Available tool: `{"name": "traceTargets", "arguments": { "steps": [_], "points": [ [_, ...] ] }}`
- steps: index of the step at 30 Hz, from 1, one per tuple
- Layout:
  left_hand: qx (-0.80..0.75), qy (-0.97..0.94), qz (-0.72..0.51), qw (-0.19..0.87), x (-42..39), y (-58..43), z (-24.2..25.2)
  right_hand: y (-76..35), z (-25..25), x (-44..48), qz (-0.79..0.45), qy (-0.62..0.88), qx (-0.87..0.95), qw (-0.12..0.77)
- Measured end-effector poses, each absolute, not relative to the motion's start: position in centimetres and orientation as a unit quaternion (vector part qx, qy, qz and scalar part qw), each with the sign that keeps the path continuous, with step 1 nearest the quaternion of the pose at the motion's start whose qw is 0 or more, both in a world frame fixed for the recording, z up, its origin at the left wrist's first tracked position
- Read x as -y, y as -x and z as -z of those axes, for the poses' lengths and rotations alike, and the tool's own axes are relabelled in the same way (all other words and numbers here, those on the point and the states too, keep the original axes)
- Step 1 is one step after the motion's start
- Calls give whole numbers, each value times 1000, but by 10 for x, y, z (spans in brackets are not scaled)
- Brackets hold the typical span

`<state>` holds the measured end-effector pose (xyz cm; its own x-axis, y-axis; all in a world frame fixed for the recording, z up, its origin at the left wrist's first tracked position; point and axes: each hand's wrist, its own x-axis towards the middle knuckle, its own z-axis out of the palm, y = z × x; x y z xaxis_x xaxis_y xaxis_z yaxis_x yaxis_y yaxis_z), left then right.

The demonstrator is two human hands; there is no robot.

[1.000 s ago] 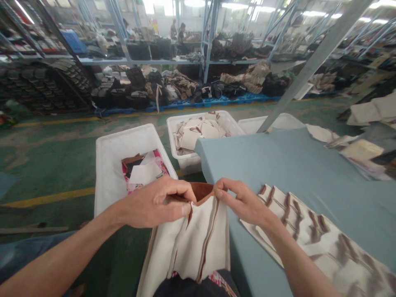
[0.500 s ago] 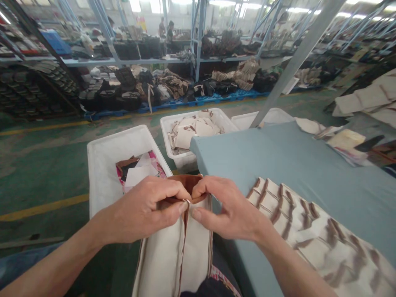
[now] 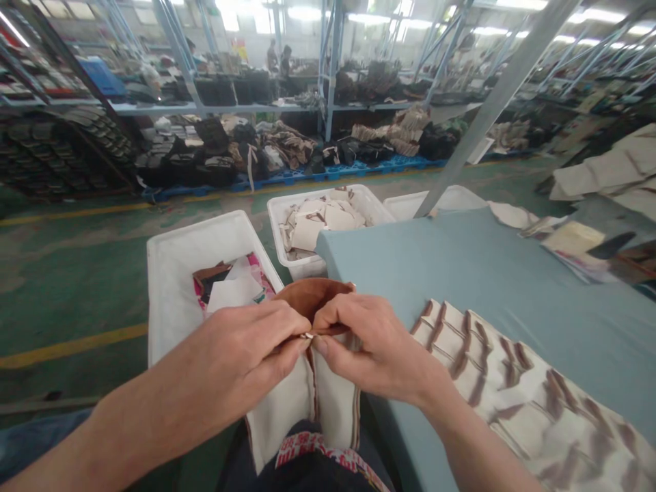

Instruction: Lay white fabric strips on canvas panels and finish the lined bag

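Both my hands pinch the top of a cream cloth piece with a brown leather edge, held in front of me at the corner of the blue table. My left hand grips its left side, fingers closed. My right hand grips the right side, thumb and fingers pressed together close to the left hand's. The cream cloth hangs down between my arms. A fanned row of similar cream and brown pieces lies on the table to the right of my right hand.
A white bin with scraps stands on the green floor at left. A second white bin holds cream pieces; a third is beside it. A slanted metal post rises behind the table. Shelves of material fill the background, with people far off.
My hands have come together at the top edge of the piece, folding the brown edge into a hump. The hanging cloth has narrowed and risen.
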<state>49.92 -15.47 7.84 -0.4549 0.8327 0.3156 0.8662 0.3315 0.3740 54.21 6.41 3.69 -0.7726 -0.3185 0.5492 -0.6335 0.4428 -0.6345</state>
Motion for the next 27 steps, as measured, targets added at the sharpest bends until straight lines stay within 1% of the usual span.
{"name": "traceTargets", "arguments": {
  "steps": [2,5,8,11,13,17,23,27],
  "points": [
    [814,510,274,33,155,-500,-78,-542,-39,-63,-451,-282,832,159],
    [816,498,289,50,152,-500,-81,-543,-45,-60,-429,-277,847,147],
    [815,504,272,82,149,-500,-82,-544,-49,-56,-416,-266,856,155],
    [804,529,242,121,149,-499,-80,-545,-48,-53,-434,-258,847,168],
    [796,541,245,118,150,-496,-78,-545,-45,-54,-446,-248,844,161],
    [787,553,256,94,147,-490,-76,-544,-43,-60,-490,-221,834,127],
    [768,588,210,140,133,-484,-78,-546,-51,-71,-546,-180,817,49],
    [756,609,165,170,132,-482,-69,-547,-52,-77,-579,-159,799,1]
  ]
}}
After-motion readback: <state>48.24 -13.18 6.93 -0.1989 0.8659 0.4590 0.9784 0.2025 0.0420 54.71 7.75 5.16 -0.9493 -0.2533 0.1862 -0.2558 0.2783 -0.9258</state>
